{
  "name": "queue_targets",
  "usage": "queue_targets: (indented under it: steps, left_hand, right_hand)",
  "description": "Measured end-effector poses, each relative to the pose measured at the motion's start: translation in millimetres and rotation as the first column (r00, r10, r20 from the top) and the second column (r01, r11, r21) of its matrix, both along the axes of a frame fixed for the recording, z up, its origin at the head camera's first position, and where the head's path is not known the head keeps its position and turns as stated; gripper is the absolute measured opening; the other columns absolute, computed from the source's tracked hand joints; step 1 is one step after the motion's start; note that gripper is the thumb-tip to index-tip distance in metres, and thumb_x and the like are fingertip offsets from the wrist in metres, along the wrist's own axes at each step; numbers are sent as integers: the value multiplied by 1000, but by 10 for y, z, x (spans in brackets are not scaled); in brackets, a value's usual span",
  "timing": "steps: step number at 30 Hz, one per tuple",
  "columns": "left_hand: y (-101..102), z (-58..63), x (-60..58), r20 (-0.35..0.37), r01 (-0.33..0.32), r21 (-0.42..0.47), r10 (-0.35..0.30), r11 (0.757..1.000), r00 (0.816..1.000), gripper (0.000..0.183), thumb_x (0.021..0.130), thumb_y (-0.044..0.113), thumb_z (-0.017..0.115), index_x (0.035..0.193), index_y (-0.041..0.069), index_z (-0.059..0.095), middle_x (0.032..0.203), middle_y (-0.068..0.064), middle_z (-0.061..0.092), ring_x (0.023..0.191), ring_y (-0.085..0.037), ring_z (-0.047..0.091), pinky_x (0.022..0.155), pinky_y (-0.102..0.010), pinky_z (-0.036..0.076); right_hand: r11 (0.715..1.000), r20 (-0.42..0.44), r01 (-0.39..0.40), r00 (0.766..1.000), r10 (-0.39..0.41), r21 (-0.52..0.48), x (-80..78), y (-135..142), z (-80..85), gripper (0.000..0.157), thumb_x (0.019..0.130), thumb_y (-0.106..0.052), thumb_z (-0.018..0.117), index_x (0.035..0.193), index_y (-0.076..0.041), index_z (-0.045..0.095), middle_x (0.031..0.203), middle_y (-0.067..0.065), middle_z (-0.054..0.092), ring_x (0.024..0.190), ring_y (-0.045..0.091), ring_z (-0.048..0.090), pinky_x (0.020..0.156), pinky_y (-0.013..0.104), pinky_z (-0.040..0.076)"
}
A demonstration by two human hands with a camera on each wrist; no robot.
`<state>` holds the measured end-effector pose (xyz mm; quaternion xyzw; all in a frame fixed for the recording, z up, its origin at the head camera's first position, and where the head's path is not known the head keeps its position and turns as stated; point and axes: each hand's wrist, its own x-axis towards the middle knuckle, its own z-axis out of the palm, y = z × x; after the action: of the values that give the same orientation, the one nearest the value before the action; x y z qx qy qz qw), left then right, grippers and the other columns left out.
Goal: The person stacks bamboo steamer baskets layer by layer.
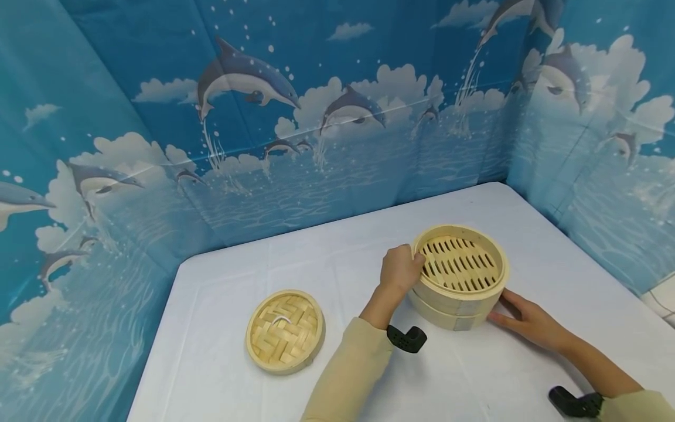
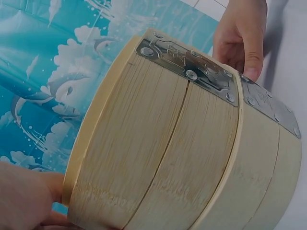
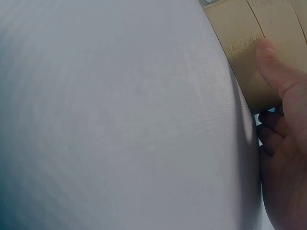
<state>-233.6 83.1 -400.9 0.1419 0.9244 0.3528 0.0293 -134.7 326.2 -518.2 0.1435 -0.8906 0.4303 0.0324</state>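
Note:
Two round bamboo steamer baskets stand stacked toward the right of the table. The upper basket [image 1: 448,296] has a slatted base showing inside its rim. Below it is the lower basket [image 1: 436,315], and metal plates mark the seams of both. My left hand [image 1: 399,271] grips the upper basket's left rim, thumb over the edge; in the left wrist view its fingers are partly cut off by the frame. Low on the stack's right side, my right hand [image 1: 535,323] holds the lower basket, its thumb [image 3: 271,60] against the wall and the other fingers partly hidden behind.
A woven bamboo lid [image 1: 286,333] with a small white loop handle lies left of my left forearm. White cloth [image 1: 221,305] covers the table. Blue dolphin-print curtains [image 1: 337,129] hang along its back and right sides.

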Motion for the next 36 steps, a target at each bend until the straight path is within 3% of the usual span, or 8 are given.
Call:
queue_targets:
  steps: [9,12,14,19,22,26,29,36]
  left_hand:
    - [11,5,45,-6,-12,-23,12,1000,1000,27,84,21,44,59,11,48,48,-2,44,36,-10,40,32,-21,33]
    - [-35,1,60,-11,27,-23,-27,999,1000,29,87,26,41,63,12,49,49,-2,45,38,-11,41,33,-22,33]
    - [-134,-7,79,-18,70,-16,-70,997,997,33,88,33,37,78,10,57,62,-1,55,51,-10,51,43,-22,40]
    - [-672,-54,129,-57,176,124,-170,976,984,45,88,40,37,119,9,49,102,-1,58,88,-10,55,69,-22,45]
    - [-1116,-89,162,-103,186,170,-171,968,980,37,87,31,43,116,9,52,101,-1,58,85,-9,56,67,-20,45]
    - [-1680,-165,229,-209,159,7,-154,987,966,29,87,26,47,109,11,57,100,0,58,88,-9,54,71,-23,45]
    - [-2021,-257,288,-260,124,-115,-150,986,954,27,86,26,47,106,13,59,101,1,58,93,-11,52,76,-28,43]
    - [-2552,-461,370,-261,-21,-129,-14,991,965,21,80,24,57,96,12,64,91,5,60,88,-12,54,75,-31,43]
  right_hand:
    - [1000,-5,1,1000,-1,16,-13,5,7,69,81,-17,56,135,-14,13,132,23,22,110,-16,15,84,0,15]
    - [1000,1,8,1000,-8,20,-20,18,-1,69,81,-18,56,135,-13,12,132,23,21,109,-17,15,83,-1,15]
    - [1000,4,10,1000,-10,19,-27,23,-13,69,81,-19,56,135,-12,13,132,23,21,109,-17,15,83,-1,15]
    - [999,20,24,1000,-24,29,-24,11,-23,69,81,-22,56,135,-10,13,132,23,21,109,-16,13,83,-1,12]
    - [999,28,29,999,-30,33,-12,-1,-16,70,81,-23,56,135,-11,13,132,22,21,109,-16,13,83,-1,12]
    - [999,38,40,998,-41,30,-7,-15,-13,71,81,-23,56,136,-15,12,134,19,20,110,-14,12,83,-1,12]
    - [999,35,43,998,-44,29,-9,-16,-16,71,81,-23,56,135,-17,12,134,18,20,110,-15,12,83,-1,13]
    - [1000,19,17,1000,-17,22,-6,-3,-22,71,81,-20,56,136,-17,11,135,18,18,112,-15,12,84,0,13]
